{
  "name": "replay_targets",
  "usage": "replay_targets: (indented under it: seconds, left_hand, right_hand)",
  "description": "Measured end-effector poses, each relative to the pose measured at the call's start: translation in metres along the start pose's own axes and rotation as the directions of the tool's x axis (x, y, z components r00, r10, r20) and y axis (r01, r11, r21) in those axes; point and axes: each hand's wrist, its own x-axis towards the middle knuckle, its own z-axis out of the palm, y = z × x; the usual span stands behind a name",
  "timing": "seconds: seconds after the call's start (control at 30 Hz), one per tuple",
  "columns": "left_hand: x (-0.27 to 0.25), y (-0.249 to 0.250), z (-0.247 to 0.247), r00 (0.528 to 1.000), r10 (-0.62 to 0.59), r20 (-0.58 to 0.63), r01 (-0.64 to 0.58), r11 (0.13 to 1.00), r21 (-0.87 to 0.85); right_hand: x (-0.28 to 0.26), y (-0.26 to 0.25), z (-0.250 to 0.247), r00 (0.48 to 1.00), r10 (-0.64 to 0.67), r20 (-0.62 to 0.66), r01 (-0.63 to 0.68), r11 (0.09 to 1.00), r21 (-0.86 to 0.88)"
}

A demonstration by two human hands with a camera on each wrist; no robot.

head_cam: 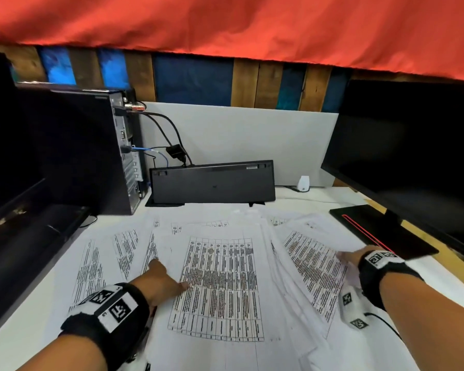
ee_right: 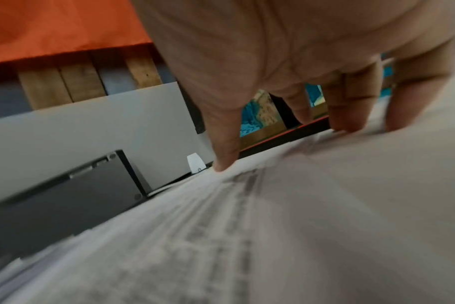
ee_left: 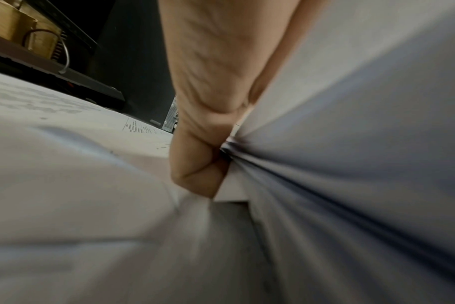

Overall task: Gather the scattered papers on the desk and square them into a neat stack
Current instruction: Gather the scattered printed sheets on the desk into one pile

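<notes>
Several printed sheets with tables lie fanned over the white desk [head_cam: 439,279]. The middle pile [head_cam: 220,285] overlaps looser sheets on the left [head_cam: 91,269] and on the right [head_cam: 311,266]. My left hand [head_cam: 166,279] grips the left edge of the middle pile, thumb on top and fingers hidden beneath. In the left wrist view, the left hand [ee_left: 200,144] is curled against the edges of the sheets [ee_left: 351,144]. My right hand [head_cam: 350,257] rests on the right sheets. The right hand [ee_right: 299,107] has straight, spread fingers, tips pressing on the paper [ee_right: 273,226].
A black keyboard [head_cam: 212,183] stands on edge against the white partition [head_cam: 252,135] behind the papers. A computer tower [head_cam: 73,148] with cables [head_cam: 169,135] is at the back left. A monitor [head_cam: 413,156] and its base [head_cam: 381,231] stand on the right, a small white device [head_cam: 303,183] beside them.
</notes>
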Motion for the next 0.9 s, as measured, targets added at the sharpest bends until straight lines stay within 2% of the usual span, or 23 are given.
replay_targets:
  seconds: [0.1,0.23,0.33,0.4,0.5,0.57,0.73,0.83,0.9]
  left_hand:
    - [-0.008,0.006,0.000,0.999,-0.005,-0.053,0.006,1.000,0.019]
    - [-0.005,0.003,0.004,0.998,0.006,-0.055,-0.005,1.000,0.021]
    - [-0.009,0.008,-0.001,0.997,0.006,-0.079,-0.005,1.000,0.020]
    - [-0.004,0.005,0.001,0.994,0.016,-0.105,-0.015,1.000,0.014]
    - [-0.007,0.005,0.001,0.993,0.000,-0.114,0.001,1.000,0.010]
    - [-0.004,0.003,0.003,0.993,-0.001,-0.115,0.002,1.000,0.011]
    - [-0.002,-0.004,0.003,0.997,0.018,-0.077,-0.020,0.999,-0.027]
    - [0.006,-0.011,0.005,0.998,0.059,-0.033,-0.062,0.993,-0.096]
    - [0.011,-0.013,0.006,0.999,0.048,-0.021,-0.049,0.995,-0.085]
  right_hand:
    - [0.002,-0.013,-0.005,0.991,-0.013,0.134,-0.016,0.977,0.214]
    - [0.016,-0.025,0.008,0.978,-0.050,0.203,-0.040,0.907,0.418]
    - [0.014,-0.032,0.017,0.962,-0.092,0.259,-0.030,0.903,0.429]
    - [-0.018,-0.041,0.011,0.952,-0.126,0.280,0.027,0.943,0.332]
    - [-0.031,-0.050,0.015,0.973,-0.120,0.198,0.088,0.983,0.162]
    - [-0.034,-0.056,0.017,0.980,-0.127,0.155,0.107,0.985,0.132]
    - [-0.039,-0.058,0.018,0.960,-0.200,0.196,0.142,0.951,0.275]
    - [-0.034,-0.050,0.017,0.984,-0.168,0.057,0.135,0.919,0.370]
    - [-0.037,-0.049,0.007,0.977,-0.189,-0.096,0.211,0.909,0.358]
